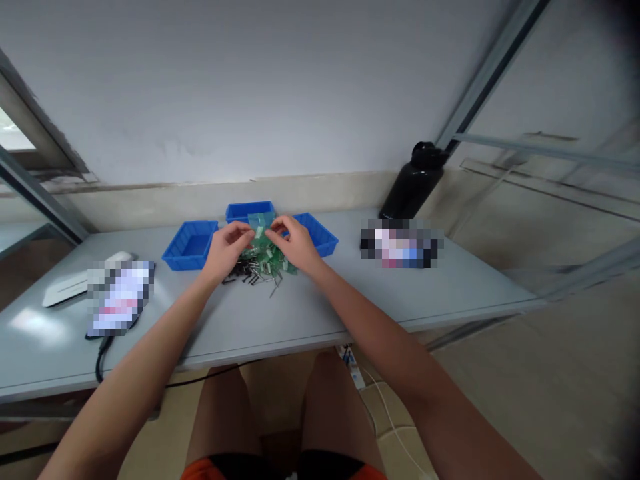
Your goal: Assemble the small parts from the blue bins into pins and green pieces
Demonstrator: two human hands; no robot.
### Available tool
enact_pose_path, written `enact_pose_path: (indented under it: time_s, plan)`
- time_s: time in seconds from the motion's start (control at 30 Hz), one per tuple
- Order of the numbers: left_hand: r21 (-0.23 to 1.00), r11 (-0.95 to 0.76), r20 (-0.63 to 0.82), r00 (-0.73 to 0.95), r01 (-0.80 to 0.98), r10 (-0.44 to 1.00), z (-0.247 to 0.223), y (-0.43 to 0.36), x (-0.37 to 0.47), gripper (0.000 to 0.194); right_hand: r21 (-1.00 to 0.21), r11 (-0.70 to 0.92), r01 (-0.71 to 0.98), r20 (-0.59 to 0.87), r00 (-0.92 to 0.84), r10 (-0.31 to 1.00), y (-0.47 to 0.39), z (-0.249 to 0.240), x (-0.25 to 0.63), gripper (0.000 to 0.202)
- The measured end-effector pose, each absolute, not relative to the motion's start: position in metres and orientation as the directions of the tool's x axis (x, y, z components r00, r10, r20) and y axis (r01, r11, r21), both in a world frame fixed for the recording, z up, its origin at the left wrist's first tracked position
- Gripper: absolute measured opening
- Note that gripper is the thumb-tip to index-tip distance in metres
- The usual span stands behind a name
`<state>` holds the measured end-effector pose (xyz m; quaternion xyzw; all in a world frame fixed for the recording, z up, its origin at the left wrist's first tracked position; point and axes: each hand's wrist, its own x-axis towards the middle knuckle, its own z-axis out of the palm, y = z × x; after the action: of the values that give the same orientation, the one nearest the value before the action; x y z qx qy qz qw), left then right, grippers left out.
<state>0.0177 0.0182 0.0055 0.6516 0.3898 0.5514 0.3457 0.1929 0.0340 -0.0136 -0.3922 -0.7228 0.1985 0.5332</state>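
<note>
My left hand (227, 248) and my right hand (293, 241) hold a small green plastic bag (261, 223) between them, with fingers pinched at its two sides. A light label or piece shows on the bag. Just under the hands lies a pile of green packets (273, 257) mixed with loose screws (254, 272), some dark and some silver. Three blue trays stand around the pile: one at the left (191, 244), one behind (249, 211) and one at the right (320, 235), partly behind my right hand.
A black bottle (413, 183) stands at the back right, with a blurred phone-like object (400, 248) before it. At the left lie another blurred device (123, 299) with a black cable and a white object (67, 288). A wall (250, 100) rises behind the table (280, 313).
</note>
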Motion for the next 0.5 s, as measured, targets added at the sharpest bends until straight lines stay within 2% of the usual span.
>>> enact_pose_path:
  time_s: [0.27, 0.37, 0.5]
  plan:
    - [0.876, -0.472, 0.456, 0.151, 0.096, 0.877, 0.0070, 0.0126, 0.0197, 0.027, -0.728, 0.617, 0.299, 0.576, -0.221, 0.787, 0.0265, -0.0108, 0.1888, 0.034]
    - [0.855, -0.500, 0.474, 0.183, 0.141, 0.862, 0.0039, 0.0138, 0.0199, 0.025, -0.721, 0.626, 0.298, 0.572, -0.256, 0.780, 0.0264, -0.0112, 0.1888, 0.030]
    - [0.859, -0.483, 0.476, 0.084, 0.170, 0.876, 0.0000, 0.0199, 0.0181, 0.027, -0.770, 0.578, 0.270, 0.529, -0.237, 0.815, 0.0270, -0.0116, 0.1905, 0.025]
